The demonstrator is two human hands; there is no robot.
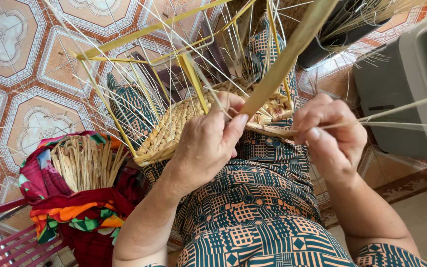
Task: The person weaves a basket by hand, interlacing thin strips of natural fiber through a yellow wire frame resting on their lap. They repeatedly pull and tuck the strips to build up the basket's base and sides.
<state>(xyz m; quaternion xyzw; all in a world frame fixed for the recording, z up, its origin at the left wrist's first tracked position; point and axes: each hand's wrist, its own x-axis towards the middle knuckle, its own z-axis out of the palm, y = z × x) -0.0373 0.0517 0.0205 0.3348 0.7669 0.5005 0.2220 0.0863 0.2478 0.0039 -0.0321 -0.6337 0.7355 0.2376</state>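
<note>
Both forearms bare, reaching forward from the lower edge of view, roughly parallel, elbows out of sight. Left hand (207, 143): back of hand toward the camera, wrist bent slightly inward, fingers curled closed, thumb pressed against the forefinger in a pinch at its upper right. Right hand (331, 132): just beside the left, apart from it, knuckles up, fingers folded under, thumb tip pointing toward the left hand, also pinching.
</note>
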